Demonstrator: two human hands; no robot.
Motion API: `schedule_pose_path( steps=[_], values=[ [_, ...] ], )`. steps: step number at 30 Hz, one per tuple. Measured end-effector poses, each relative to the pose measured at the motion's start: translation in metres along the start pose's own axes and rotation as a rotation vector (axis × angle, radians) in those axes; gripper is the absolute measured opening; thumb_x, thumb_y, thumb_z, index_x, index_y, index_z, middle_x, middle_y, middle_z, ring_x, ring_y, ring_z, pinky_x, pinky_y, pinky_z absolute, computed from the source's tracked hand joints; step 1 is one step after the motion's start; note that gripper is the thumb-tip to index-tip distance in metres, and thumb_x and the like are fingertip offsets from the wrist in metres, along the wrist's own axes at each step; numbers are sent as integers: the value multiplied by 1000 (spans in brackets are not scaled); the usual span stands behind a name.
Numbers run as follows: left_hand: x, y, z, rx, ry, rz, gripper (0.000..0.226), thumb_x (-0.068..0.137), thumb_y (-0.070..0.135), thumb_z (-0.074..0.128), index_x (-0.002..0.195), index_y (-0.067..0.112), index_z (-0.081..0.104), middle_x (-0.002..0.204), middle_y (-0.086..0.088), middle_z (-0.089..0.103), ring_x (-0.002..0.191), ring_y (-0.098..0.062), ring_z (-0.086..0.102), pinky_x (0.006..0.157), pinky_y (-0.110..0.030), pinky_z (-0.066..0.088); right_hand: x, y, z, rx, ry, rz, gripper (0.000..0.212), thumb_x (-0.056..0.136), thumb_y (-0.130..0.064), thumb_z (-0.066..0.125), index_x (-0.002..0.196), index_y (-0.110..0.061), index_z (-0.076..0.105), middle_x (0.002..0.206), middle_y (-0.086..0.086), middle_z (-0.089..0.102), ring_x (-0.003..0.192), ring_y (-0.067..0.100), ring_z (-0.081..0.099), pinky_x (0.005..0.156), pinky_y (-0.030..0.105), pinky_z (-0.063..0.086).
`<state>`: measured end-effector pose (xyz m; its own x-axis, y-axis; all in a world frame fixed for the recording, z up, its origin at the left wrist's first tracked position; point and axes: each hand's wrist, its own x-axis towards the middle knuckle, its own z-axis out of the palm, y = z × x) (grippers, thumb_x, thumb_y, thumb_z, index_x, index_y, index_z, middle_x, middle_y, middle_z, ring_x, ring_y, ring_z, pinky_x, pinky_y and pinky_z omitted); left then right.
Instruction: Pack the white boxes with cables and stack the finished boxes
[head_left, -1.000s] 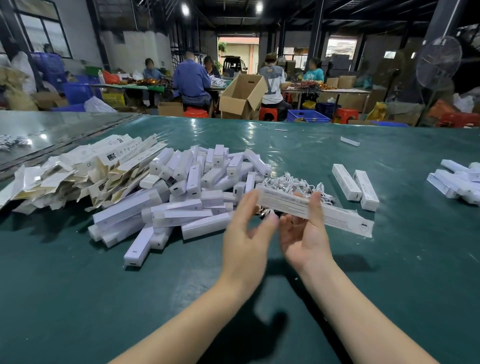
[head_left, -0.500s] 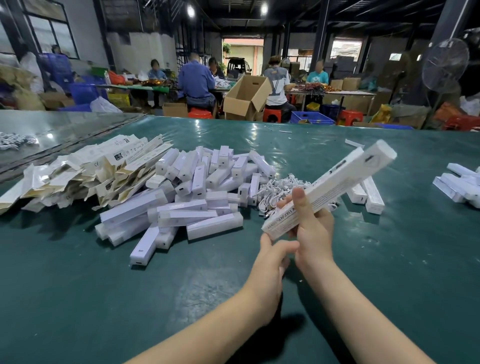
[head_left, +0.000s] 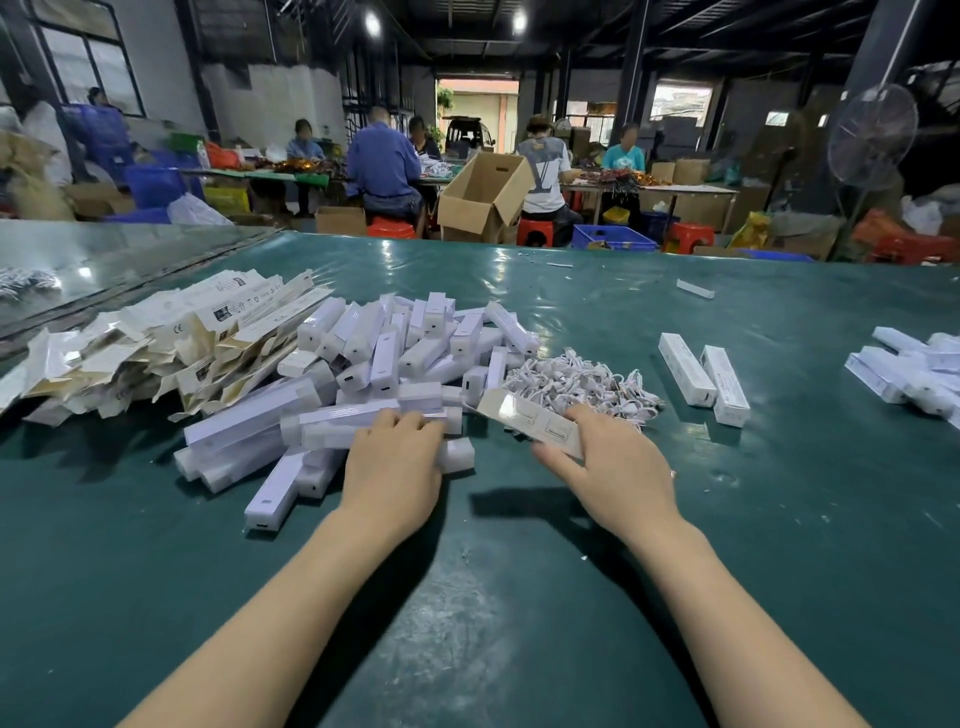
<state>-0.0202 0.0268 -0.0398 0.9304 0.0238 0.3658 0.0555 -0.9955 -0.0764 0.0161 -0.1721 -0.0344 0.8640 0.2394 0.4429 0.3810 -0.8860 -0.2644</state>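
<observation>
A heap of long white boxes (head_left: 395, 358) lies on the green table (head_left: 519, 597) at centre left. My left hand (head_left: 395, 467) reaches into its near edge, fingers curled over one long white box (head_left: 332, 426) there. My right hand (head_left: 613, 467) grips another white box (head_left: 530, 421), thumb below and fingers on top, its open end pointing up-left. That box hangs low at the near edge of a pile of white coiled cables (head_left: 582, 382). Two closed boxes (head_left: 704, 374) lie side by side to the right of the cables.
Flattened printed cartons (head_left: 156, 343) are heaped at the left. More white boxes (head_left: 914, 369) lie at the right edge, and one small white piece (head_left: 695, 289) farther back. Beyond the table, several people sit at work tables near an open cardboard carton (head_left: 483, 197) and a fan (head_left: 872, 135).
My right hand brought the box down from a raised tilt to just above the table by the cables. My left hand left that box and moved left onto the heap.
</observation>
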Motion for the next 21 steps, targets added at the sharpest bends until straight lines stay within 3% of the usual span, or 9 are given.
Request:
schedule_pose_path(
  steps=[3,6,8,11,14,18,21],
  values=[
    [1,-2,-2,-63,30,10,26,90,26,48,116,20,52,116,2,52,112,-24,42,80,-31,35,0,1,-3,-22,-57,-39,50,88,-60,34,113,-20,50,100,2,60,100,25,52,76,34,38],
    [3,-7,-16,-568,316,-94,16,87,20,58,102,14,54,100,-1,58,91,-21,52,73,-30,37,-1,3,-4,-16,-41,-81,38,89,-58,36,87,-22,47,83,-3,53,90,23,52,67,34,31],
    [7,-9,-31,-852,486,-212,16,85,17,62,92,19,48,86,7,55,75,-8,52,62,-18,35,-1,4,-4,-10,-8,-78,38,88,-58,38,81,-21,45,79,-5,52,86,21,52,66,34,29],
    [9,-7,-43,-1300,589,-382,22,86,16,61,84,26,42,84,12,49,70,7,51,65,-6,41,-1,5,-1,-40,-10,-84,41,88,-55,43,102,-19,57,90,0,57,93,22,51,77,34,34],
    [11,-4,-46,-1800,540,-504,16,90,10,56,87,20,44,90,3,49,85,-9,56,71,-25,57,-1,3,-1,-15,20,-109,41,88,-50,49,108,-16,58,92,3,55,93,25,49,79,35,33],
    [13,-6,-44,-1913,520,-536,10,91,7,53,96,9,45,90,-1,50,88,-19,56,65,-25,58,-2,1,-4,62,-48,-99,35,87,-46,52,103,-15,52,100,0,47,90,28,52,70,34,37],
    [13,-5,-42,-1887,509,-497,14,90,6,55,88,13,43,90,-3,50,91,-23,56,62,-26,58,-3,1,-3,36,-88,-151,29,86,-47,55,91,-21,43,97,-4,51,90,24,53,63,33,31]
  ],
)
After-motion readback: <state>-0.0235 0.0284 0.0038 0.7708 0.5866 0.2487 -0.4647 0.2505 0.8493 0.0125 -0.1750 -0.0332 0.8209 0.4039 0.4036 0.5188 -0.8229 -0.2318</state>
